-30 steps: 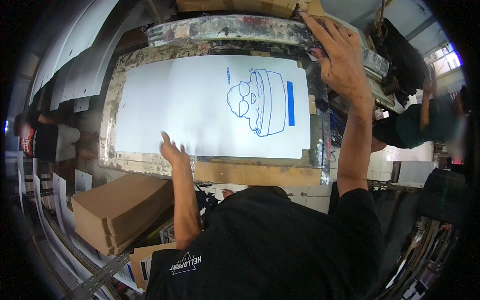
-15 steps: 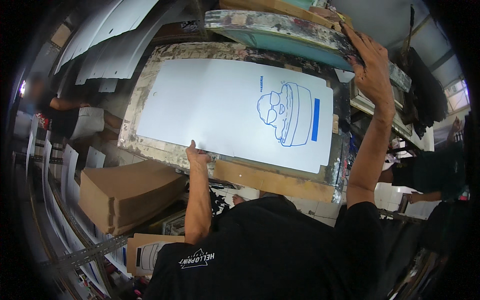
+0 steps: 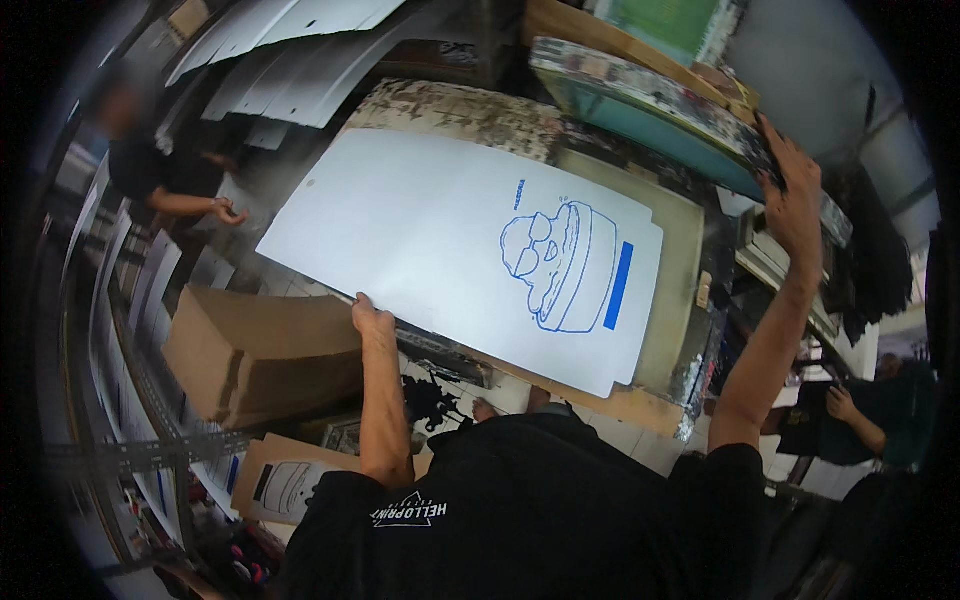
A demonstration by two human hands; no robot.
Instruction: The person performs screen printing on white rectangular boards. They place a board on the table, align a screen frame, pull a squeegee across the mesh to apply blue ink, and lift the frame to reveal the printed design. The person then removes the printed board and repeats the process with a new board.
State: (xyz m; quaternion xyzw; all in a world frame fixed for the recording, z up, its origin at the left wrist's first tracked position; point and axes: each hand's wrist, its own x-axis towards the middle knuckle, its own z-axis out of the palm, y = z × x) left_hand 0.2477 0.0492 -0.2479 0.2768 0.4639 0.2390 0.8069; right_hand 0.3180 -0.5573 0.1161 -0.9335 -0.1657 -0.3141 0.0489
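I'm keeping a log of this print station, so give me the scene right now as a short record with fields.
Left hand: holding the near edge of the white sheet, thumb on top
Right hand: gripping the right end of the tilted-up frame
Sheet marks: blue line drawing wearing sunglasses, solid blue bar
Near left forearm: brown cardboard stack
Other people: one at left, one at right
Unclear: whether the sheet is fully lifted

The frame (image 3: 655,95) is behind the sheet (image 3: 450,255).
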